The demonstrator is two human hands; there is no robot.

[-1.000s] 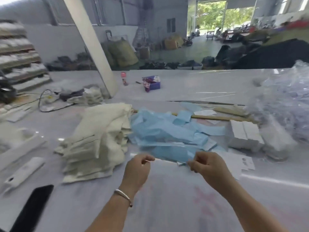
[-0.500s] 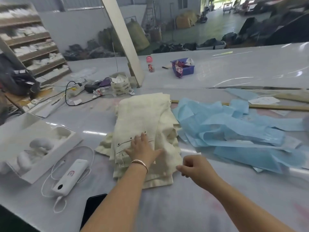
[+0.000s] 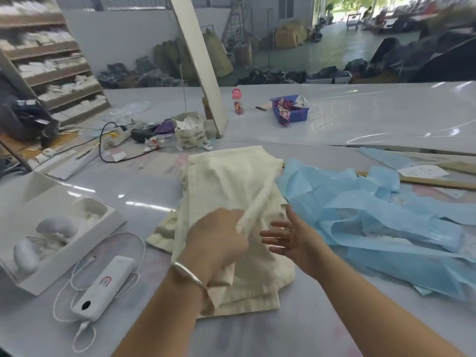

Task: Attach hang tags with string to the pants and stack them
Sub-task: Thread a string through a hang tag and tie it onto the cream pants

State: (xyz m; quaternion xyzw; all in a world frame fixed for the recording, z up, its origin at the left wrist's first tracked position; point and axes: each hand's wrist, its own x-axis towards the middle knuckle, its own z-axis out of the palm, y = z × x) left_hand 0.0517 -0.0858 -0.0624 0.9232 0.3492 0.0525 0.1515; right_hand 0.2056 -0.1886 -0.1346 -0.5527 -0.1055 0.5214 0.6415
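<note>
A stack of cream pants [image 3: 226, 186] lies folded in the middle of the grey table [image 3: 334, 130]. My left hand [image 3: 219, 240] grips a fold of the top pair and lifts it off the stack. My right hand [image 3: 288, 235] hovers just to the right of that fold, fingers spread and holding nothing. No hang tag or string shows in either hand. A sheet of printed paper [image 3: 422, 171] lies at the far right.
Crumpled blue tissue sheets [image 3: 381, 217] spread right of the pants. A white power bank [image 3: 103, 287] with its cable and an open white box [image 3: 51, 233] sit at the left. A slanted white post [image 3: 203, 73], a purple basket [image 3: 291, 109] and a power strip [image 3: 118, 135] lie farther back.
My left hand went from resting flat on the pants to gripping and lifting a fold. My right hand opened its fingers and moved up beside that fold. The view came closer.
</note>
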